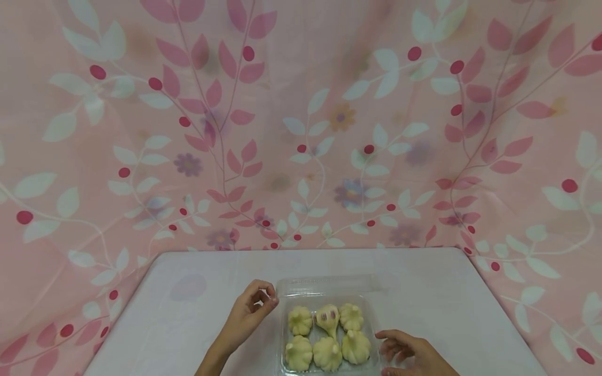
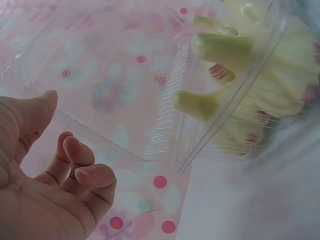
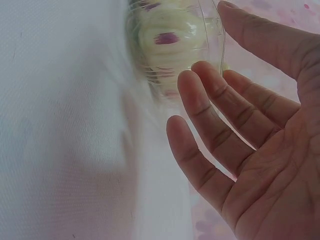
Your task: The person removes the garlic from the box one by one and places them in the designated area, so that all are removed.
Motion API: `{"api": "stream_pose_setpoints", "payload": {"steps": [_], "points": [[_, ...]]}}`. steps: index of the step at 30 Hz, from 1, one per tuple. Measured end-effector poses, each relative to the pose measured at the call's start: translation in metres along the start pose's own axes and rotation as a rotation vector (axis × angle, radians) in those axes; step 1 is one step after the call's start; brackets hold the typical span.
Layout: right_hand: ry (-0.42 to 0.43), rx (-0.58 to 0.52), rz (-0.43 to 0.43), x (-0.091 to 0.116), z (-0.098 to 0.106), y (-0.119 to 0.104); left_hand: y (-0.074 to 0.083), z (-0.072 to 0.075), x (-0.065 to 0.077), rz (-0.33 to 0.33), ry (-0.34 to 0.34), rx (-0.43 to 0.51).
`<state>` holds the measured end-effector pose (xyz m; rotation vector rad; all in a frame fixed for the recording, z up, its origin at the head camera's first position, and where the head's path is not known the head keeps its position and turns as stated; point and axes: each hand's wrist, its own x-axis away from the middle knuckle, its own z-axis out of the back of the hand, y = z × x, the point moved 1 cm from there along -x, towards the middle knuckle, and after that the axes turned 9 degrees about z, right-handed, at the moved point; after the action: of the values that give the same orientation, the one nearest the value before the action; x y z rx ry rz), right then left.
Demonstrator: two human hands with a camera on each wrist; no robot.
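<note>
A clear plastic clamshell box [image 1: 284,360] holds several pale garlic bulbs [image 1: 327,353] in two rows. Most have their stems upward; one in the back row [image 1: 326,316] lies with its purple-marked base showing. The box's transparent lid [image 1: 324,284] stands open at the far side. My left hand [image 1: 249,310] is beside the lid's left edge, thumb and fingers bent around a gap. In the left wrist view the lid's edge runs toward that gap between thumb [image 2: 42,112] and fingertips. My right hand [image 3: 240,145] is at the box's right wall, its fingers loosely bent and spread, gripping nothing.
The box rests on a white-covered table [image 1: 211,282] near its front edge. Behind and around the table hangs a pink cloth [image 1: 301,130] printed with leaves, berries and flowers.
</note>
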<state>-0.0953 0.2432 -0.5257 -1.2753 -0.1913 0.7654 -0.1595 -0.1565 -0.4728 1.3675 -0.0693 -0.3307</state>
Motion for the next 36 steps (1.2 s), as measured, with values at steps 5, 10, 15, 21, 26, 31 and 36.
{"api": "stream_pose_setpoints", "payload": {"steps": [5,10,15,21,26,31,36], "points": [[-0.004,-0.001,0.026,0.001,0.000,0.002,-0.001,0.001,-0.010,0.006,0.027,0.018],[-0.006,-0.005,0.031,0.001,0.000,0.004,-0.006,0.003,-0.018,-0.025,0.025,0.074],[-0.004,-0.014,0.020,0.001,0.000,0.003,-0.012,0.003,-0.025,-0.021,0.029,0.101],[-0.003,-0.021,0.008,0.000,0.000,0.002,-0.017,-0.001,-0.031,-0.010,0.057,0.128],[-0.003,-0.026,-0.011,0.000,-0.001,0.003,-0.025,-0.002,-0.034,0.001,0.083,0.130],[-0.004,-0.033,-0.028,0.000,0.000,0.005,-0.032,-0.004,-0.036,0.036,0.091,0.107],[-0.003,-0.030,-0.033,0.001,0.000,0.005,-0.035,-0.002,-0.036,0.066,0.072,0.125]]}}
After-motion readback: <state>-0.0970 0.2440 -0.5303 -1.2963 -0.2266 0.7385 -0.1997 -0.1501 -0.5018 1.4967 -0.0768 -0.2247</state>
